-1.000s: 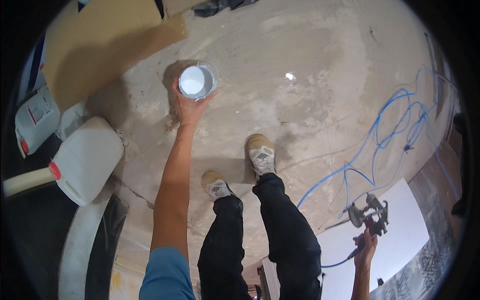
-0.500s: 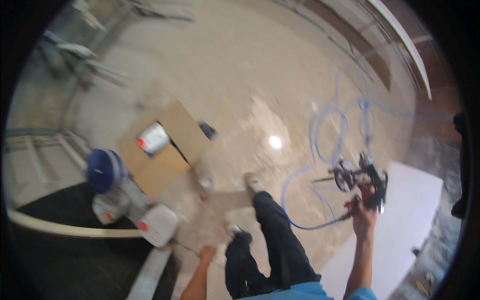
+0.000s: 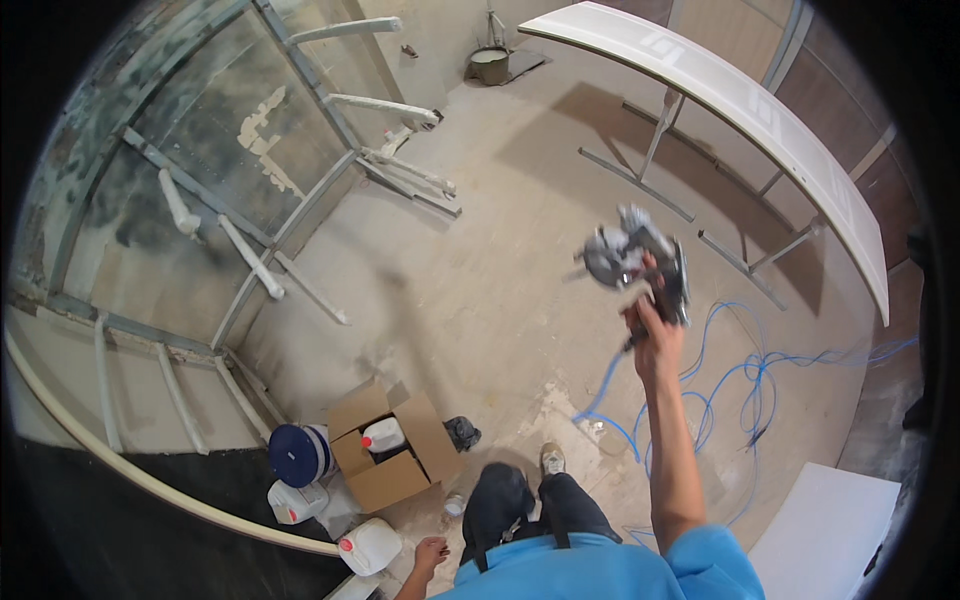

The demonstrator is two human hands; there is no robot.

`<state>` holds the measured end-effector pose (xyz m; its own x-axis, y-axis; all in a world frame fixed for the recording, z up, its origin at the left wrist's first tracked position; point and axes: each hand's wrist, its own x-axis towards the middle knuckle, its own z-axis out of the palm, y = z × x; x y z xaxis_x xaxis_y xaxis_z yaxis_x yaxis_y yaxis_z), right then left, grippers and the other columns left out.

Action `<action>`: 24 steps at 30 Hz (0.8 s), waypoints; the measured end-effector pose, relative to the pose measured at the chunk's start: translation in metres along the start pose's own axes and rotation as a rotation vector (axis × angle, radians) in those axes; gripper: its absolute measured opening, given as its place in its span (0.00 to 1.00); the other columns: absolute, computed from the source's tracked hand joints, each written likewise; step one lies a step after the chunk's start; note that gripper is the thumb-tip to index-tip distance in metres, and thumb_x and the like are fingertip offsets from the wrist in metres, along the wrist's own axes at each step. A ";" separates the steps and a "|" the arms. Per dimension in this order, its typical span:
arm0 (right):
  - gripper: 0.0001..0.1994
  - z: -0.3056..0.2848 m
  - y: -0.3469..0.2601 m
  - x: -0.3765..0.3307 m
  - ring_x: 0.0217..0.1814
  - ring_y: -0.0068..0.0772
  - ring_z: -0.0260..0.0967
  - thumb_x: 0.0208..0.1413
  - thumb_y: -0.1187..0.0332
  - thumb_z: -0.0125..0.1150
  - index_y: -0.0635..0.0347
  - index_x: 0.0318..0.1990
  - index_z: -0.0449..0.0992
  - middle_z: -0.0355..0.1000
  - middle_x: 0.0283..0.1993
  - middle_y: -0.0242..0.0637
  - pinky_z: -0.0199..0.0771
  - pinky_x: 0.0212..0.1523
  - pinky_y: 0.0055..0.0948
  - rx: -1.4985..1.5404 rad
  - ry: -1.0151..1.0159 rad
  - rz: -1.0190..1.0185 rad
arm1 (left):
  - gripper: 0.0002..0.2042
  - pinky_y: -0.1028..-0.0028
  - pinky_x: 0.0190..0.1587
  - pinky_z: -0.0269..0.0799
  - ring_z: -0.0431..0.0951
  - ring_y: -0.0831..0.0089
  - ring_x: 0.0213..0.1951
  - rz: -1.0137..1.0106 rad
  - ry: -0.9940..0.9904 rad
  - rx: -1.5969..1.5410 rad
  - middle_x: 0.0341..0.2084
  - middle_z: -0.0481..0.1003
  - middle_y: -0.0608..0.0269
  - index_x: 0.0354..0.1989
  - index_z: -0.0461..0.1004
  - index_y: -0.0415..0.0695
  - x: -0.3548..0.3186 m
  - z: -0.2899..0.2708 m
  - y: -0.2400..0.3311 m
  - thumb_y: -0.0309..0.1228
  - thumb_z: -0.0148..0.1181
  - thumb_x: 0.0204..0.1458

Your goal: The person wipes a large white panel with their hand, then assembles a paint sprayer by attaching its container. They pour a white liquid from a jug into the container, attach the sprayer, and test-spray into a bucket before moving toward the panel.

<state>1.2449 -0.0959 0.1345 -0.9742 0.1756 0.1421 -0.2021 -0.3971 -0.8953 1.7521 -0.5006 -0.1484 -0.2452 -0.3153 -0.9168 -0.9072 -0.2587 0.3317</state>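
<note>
My right hand is closed round the grip of a metal spray gun, held out ahead of me above the floor. The gun is smeared by motion, so its fine parts cannot be made out. A blue hose runs down from its grip. Low at my left side hangs my left hand, with loosely bent fingers and nothing in them. Nearest to it is a white plastic canister with a red cap.
An opened cardboard box holds another canister, beside a blue-lidded bucket. Hose coils lie on the floor at right. A long white panel rests on metal stands. A metal rack with wrapped arms stands left.
My right hand has carried the spray gun forward and leftward. The view has shifted, bringing the long white panel and rack into fuller sight. My left hand still hangs low.
</note>
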 end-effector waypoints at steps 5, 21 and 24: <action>0.24 0.090 0.018 0.198 0.29 0.18 0.61 0.70 0.68 0.58 0.62 0.70 0.68 0.69 0.35 0.29 0.75 0.40 0.30 0.017 -0.011 -0.140 | 0.14 0.65 0.43 0.80 0.83 0.67 0.44 -0.034 -0.067 -0.060 0.39 0.82 0.57 0.49 0.79 0.39 0.031 0.075 0.091 0.36 0.60 0.65; 0.10 0.297 0.247 0.721 0.20 0.17 0.63 0.64 0.64 0.67 0.60 0.43 0.76 0.70 0.27 0.27 0.72 0.25 0.26 -0.124 0.126 -0.197 | 0.13 0.75 0.41 0.78 0.82 0.74 0.36 0.399 0.035 -0.181 0.36 0.81 0.62 0.51 0.75 0.41 0.161 0.113 0.665 0.33 0.64 0.61; 0.10 0.325 0.275 0.813 0.20 0.17 0.63 0.64 0.63 0.68 0.60 0.42 0.77 0.69 0.25 0.27 0.72 0.25 0.26 -0.097 0.093 -0.196 | 0.14 0.73 0.43 0.77 0.83 0.72 0.38 0.523 0.151 0.020 0.35 0.82 0.60 0.50 0.77 0.40 0.183 0.150 0.743 0.33 0.65 0.60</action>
<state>0.3648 -0.3555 0.1412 -0.9028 0.3249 0.2819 -0.3717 -0.2594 -0.8914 0.9820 -0.6136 -0.1027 -0.6153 -0.5252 -0.5878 -0.6840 -0.0149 0.7293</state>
